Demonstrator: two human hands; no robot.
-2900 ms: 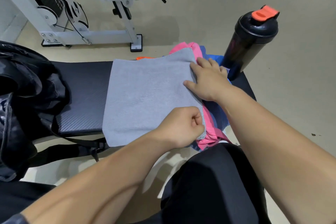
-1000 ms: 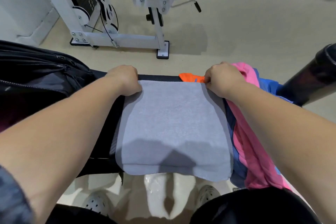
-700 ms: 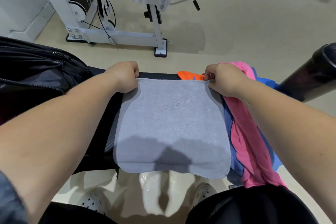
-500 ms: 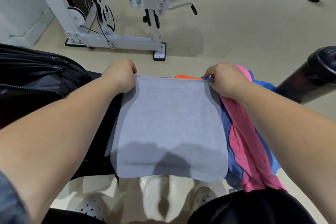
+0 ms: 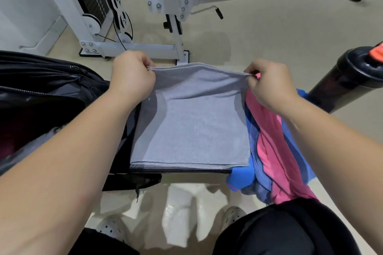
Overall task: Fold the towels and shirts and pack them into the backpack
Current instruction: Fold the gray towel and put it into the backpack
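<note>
At mid-frame the grey towel (image 5: 192, 126) lies on the bench (image 5: 182, 170), its far edge raised: the left hand (image 5: 132, 76) pinches one far corner, the right hand (image 5: 267, 80) the other. The backpack (image 5: 41, 89) (unzipped) sits at the left edge.

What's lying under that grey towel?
The grey towel lies on a black bench, whose edge shows at its near side. Pink and blue clothes lie beside it; whether they reach underneath is hidden.

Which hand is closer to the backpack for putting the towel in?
Left. The left hand pinches the gray towel beside the open backpack; the right hand holds its other corner, farther away.
</note>
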